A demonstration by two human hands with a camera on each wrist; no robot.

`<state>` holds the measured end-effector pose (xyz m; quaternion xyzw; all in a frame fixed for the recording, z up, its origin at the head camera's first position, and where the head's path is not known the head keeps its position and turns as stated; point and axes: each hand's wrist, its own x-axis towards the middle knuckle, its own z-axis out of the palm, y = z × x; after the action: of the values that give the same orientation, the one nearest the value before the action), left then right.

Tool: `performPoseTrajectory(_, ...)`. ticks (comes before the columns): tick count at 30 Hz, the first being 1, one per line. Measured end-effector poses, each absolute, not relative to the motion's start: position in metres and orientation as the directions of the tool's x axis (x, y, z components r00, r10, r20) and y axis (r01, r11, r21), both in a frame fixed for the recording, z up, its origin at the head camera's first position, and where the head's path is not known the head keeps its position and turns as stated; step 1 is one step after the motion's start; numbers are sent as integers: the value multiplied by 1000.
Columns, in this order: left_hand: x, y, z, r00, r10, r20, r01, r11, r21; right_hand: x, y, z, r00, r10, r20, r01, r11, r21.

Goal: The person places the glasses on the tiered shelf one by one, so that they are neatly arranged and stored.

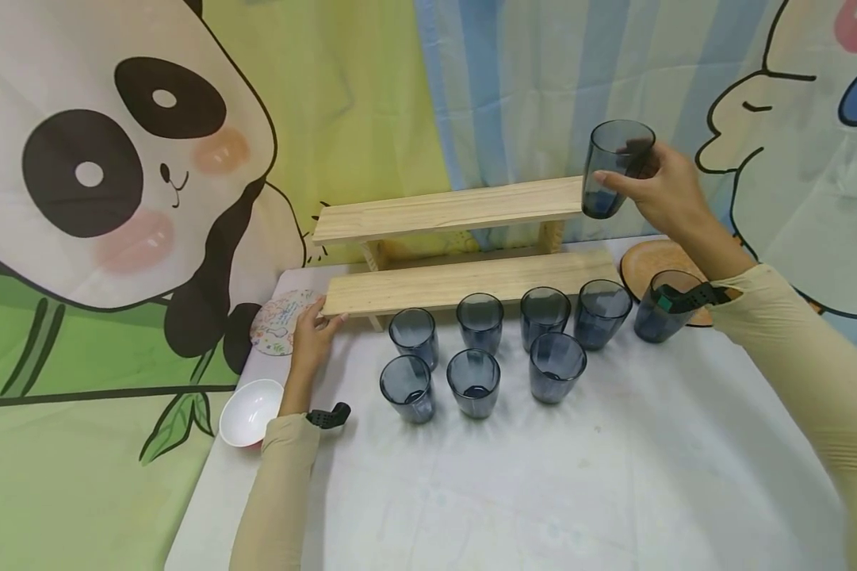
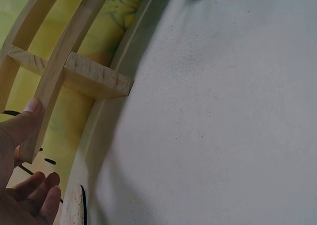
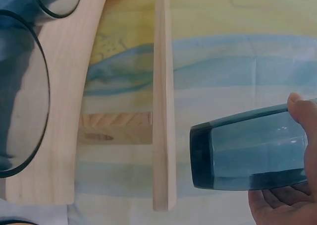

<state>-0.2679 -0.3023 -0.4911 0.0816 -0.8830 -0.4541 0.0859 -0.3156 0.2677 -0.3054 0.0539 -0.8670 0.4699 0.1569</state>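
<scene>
A two-tier wooden shelf (image 1: 471,284) stands at the back of the table. My right hand (image 1: 663,190) grips a blue-grey tumbler (image 1: 617,159) by its side, fingers and thumb around it, in the air by the right end of the upper board (image 1: 449,212). In the right wrist view the tumbler's base (image 3: 201,155) is apart from that board (image 3: 164,101). My left hand (image 1: 311,339) holds the left end of the lower board; in the left wrist view its thumb (image 2: 32,106) presses the board's edge. Several matching tumblers (image 1: 473,385) stand on the table before the shelf.
A white bowl (image 1: 248,414) and a patterned round piece (image 1: 282,321) lie at the table's left. A round brown wooden piece (image 1: 642,258) lies at the right, behind a tumbler (image 1: 659,313) under my right wrist. A printed cloth (image 1: 371,95) hangs behind the shelf.
</scene>
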Motion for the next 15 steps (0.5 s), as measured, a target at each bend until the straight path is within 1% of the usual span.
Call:
performPoseTrajectory(7, -267, -302, -490, -974, -212, 77, -59, 569, 820, -348, 264, -309, -956, 80, 281, -201, 520, -830)
performPoseTrajectory(15, -265, -298, -485, -974, -218, 66, -76, 580, 811, -370, 260, -312, -961, 103, 258, -168, 526, -834)
